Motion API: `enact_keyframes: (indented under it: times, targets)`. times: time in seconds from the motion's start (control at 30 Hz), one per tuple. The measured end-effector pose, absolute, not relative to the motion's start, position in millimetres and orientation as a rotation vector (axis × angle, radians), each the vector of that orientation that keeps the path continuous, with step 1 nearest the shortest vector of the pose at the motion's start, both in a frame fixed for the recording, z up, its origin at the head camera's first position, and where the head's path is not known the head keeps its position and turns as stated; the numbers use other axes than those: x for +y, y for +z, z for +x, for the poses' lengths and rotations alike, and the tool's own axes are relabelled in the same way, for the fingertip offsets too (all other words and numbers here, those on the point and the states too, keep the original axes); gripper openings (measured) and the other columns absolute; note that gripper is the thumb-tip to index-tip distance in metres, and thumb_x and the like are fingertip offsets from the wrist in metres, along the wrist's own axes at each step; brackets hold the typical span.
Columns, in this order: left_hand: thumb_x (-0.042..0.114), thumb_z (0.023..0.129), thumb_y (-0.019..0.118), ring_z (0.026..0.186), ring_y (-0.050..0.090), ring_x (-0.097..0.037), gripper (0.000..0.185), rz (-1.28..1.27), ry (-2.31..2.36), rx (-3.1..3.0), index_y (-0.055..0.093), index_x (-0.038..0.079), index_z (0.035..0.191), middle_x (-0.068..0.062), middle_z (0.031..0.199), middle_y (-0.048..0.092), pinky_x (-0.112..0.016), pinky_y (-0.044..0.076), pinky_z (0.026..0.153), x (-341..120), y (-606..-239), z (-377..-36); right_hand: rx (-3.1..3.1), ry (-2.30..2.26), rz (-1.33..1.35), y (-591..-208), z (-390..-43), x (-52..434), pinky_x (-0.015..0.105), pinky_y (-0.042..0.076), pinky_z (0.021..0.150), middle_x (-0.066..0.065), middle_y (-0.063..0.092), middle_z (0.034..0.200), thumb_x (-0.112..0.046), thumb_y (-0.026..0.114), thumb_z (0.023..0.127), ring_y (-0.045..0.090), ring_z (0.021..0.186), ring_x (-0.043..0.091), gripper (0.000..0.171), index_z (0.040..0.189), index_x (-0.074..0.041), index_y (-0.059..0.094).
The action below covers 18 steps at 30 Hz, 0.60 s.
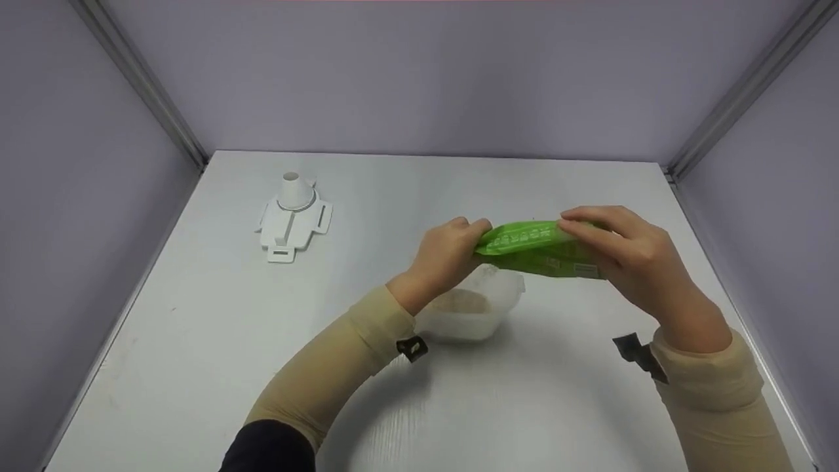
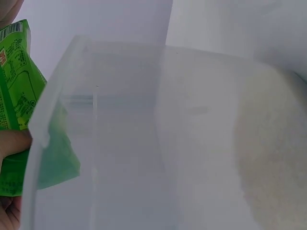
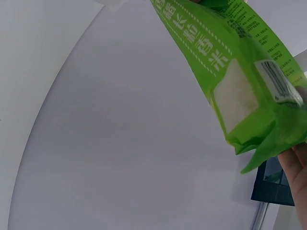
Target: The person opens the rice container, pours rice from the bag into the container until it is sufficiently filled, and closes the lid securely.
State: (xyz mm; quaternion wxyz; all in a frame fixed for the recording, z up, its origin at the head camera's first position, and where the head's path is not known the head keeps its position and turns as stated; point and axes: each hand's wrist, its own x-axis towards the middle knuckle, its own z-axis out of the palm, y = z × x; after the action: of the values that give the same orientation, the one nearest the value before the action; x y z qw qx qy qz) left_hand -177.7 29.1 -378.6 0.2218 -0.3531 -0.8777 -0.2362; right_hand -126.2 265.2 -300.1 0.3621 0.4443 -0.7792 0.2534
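A green rice bag (image 1: 544,255) is held nearly level above a translucent plastic container (image 1: 468,328). My left hand (image 1: 449,255) pinches the bag's narrow end, over the container. Around the wider end, my right hand (image 1: 629,255) grips with thumb and fingers. Printed characters, a barcode and a window with white contents show on the bag (image 3: 235,81) in the right wrist view. Pale grains (image 1: 462,301) lie in the container, partly covered by the left hand and wrist. The left wrist view looks closely through the container's wall (image 2: 124,143), beside the bag (image 2: 17,81).
On the white table (image 1: 196,341), a white plastic piece (image 1: 288,226) with a cone-shaped spout and slotted tabs lies at the back left. Pale panels (image 1: 419,78) with metal corner posts enclose the table at the back and both sides.
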Motion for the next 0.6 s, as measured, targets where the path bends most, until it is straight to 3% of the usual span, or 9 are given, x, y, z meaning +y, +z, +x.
enact_keyframes:
  times: [0.2,0.33,0.6]
  targets:
    - [0.008,0.078,0.070,0.057,0.051,-0.016,0.014,-0.986,-0.649,-2.394,0.060,0.009,0.087,-0.003,0.067,0.057,-0.029,0.044,0.047,21,-381,-176,-2.025,0.668,1.162,-304,-126,261,0.014,0.041,0.089,0.014,0.065,0.101,-0.006,0.061,0.090,0.062,0.088,0.030,0.017,0.104,-0.004,0.071]
    - [0.008,0.077,0.072,0.057,0.051,-0.017,0.016,-0.978,-0.636,-2.399,0.059,0.009,0.087,-0.003,0.066,0.057,-0.030,0.044,0.046,11,-382,-175,-2.045,0.672,1.183,-306,-127,255,0.015,0.041,0.091,0.014,0.065,0.102,0.012,0.067,0.076,0.062,0.090,0.030,0.033,0.105,-0.004,0.070]
    - [0.006,0.075,0.074,0.056,0.049,-0.018,0.018,-0.946,-0.610,-2.436,0.059,0.008,0.085,-0.005,0.065,0.054,-0.032,0.044,0.045,-15,-380,-169,-2.067,0.679,1.240,-311,-130,238,0.031,0.051,0.077,0.013,0.065,0.105,0.019,0.071,0.065,0.062,0.092,0.028,0.050,0.109,-0.006,0.069]
